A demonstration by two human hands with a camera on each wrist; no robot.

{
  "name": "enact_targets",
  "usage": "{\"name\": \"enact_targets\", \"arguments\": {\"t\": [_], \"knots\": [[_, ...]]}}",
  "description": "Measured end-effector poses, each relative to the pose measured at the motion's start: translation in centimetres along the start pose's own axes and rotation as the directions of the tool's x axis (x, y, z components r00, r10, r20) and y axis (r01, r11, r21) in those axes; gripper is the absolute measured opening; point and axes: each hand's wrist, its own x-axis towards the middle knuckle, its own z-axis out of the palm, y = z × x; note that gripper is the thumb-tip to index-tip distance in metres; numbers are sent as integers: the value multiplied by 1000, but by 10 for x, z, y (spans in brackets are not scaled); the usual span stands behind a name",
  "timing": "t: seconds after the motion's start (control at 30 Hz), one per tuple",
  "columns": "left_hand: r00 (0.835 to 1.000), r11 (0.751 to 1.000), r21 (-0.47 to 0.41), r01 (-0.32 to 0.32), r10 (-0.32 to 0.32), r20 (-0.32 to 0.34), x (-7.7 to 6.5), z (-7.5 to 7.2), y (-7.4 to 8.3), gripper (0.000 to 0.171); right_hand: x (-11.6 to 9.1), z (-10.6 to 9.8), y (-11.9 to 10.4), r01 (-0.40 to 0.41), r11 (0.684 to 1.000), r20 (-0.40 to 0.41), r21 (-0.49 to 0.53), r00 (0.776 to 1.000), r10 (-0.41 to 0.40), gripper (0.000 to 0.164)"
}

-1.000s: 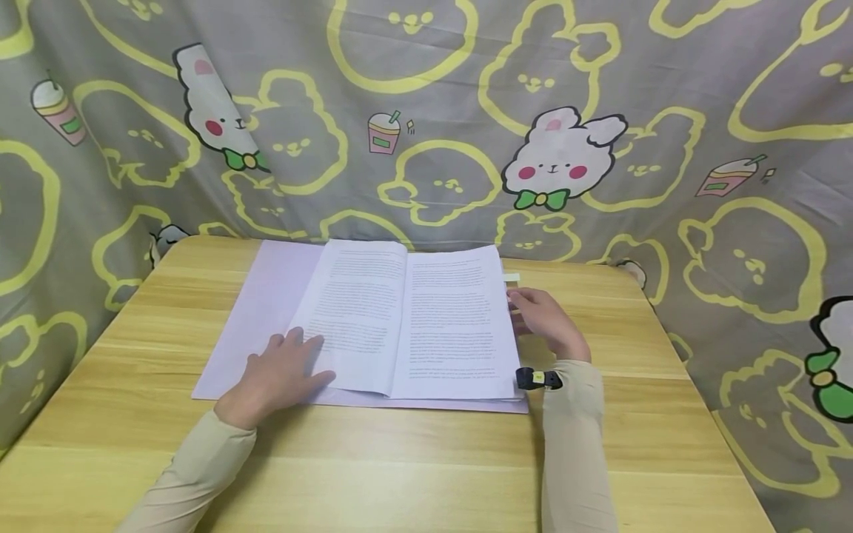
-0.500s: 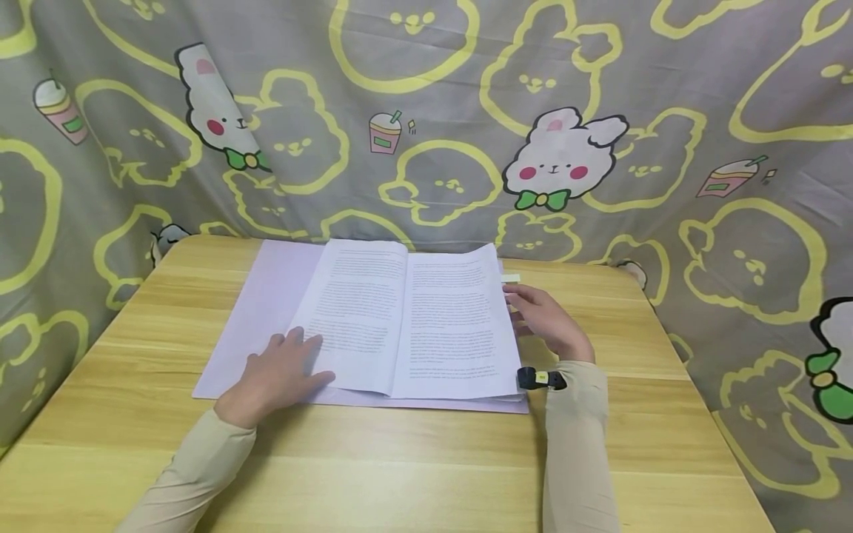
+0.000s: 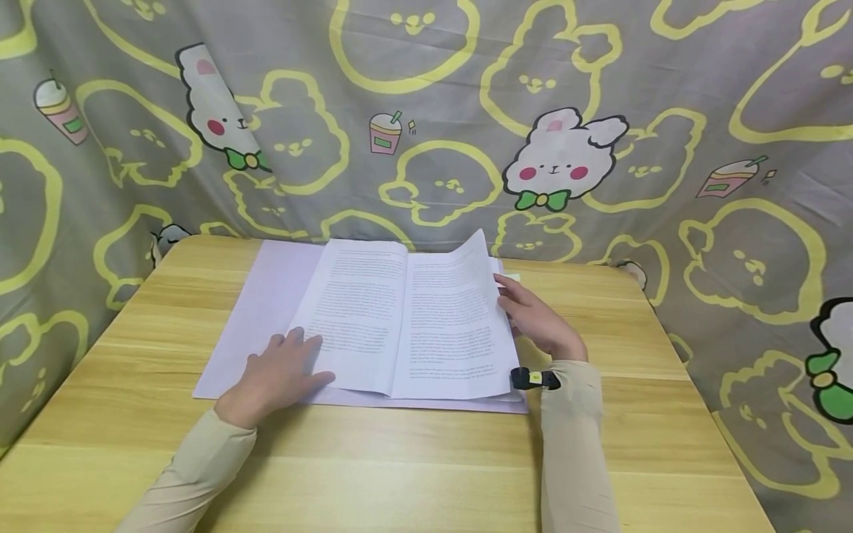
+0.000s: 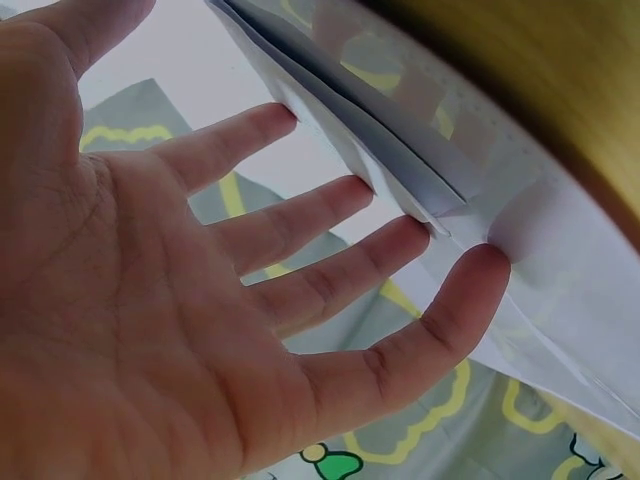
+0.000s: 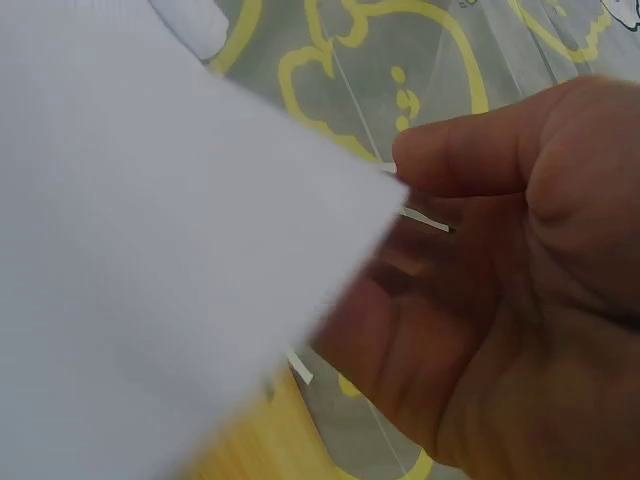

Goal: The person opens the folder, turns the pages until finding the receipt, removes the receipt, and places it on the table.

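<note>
An open booklet of printed white pages (image 3: 353, 318) lies on its larger lilac cover (image 3: 266, 281) on the wooden table. My left hand (image 3: 275, 374) rests on the lower left page with fingers spread; in the left wrist view its fingertips (image 4: 492, 262) touch the paper. At the right edge my right hand (image 3: 540, 322) pinches the side of the right-hand page (image 3: 453, 318), whose top corner curls upward. The right wrist view has the lifted page (image 5: 200, 240) hiding part of the curled fingers, its corner at the thumb (image 5: 455, 158). Sheets below stay flat.
A pale tab (image 3: 512, 277) sticks out beyond the booklet's right edge. Wooden table (image 3: 400, 466) surrounds the booklet. Behind it hangs a grey curtain (image 3: 440, 111) with cartoon prints. A dark wrist strap (image 3: 535, 378) sits at the right cuff.
My right hand has shifted a little to the left, and the top corner of the right-hand page has risen and bent leftward. The left hand has stayed in place.
</note>
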Motion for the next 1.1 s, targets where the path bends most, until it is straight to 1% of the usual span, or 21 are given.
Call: {"name": "enact_targets", "arguments": {"t": [0.23,0.43,0.57,0.77,0.93,1.03,1.1], "knots": [[1000,1000,-9,-2,2,-3,0,1,-1,69,-3,5,-9,2,1000,24,13,1000,-2,55],[1000,1000,-15,-3,3,-4,0,2,-2,67,-7,9,-18,26,999,52,31,998,-28,56],[1000,1000,-13,-5,5,-2,0,2,-1,68,-7,13,-23,34,999,67,24,997,-35,56],[1000,1000,-11,-2,2,-5,0,2,-1,65,-5,21,-30,29,1000,79,-7,996,-29,62],[1000,1000,-7,-5,4,-8,1,2,-2,65,-2,32,-36,71,997,104,-9,992,-70,69],[1000,1000,-5,-3,3,-8,2,2,-2,65,-1,38,-38,80,997,108,-22,991,-77,71],[1000,1000,-4,-5,5,-6,2,2,-2,65,0,42,-39,74,996,106,-44,992,-69,73]]}}
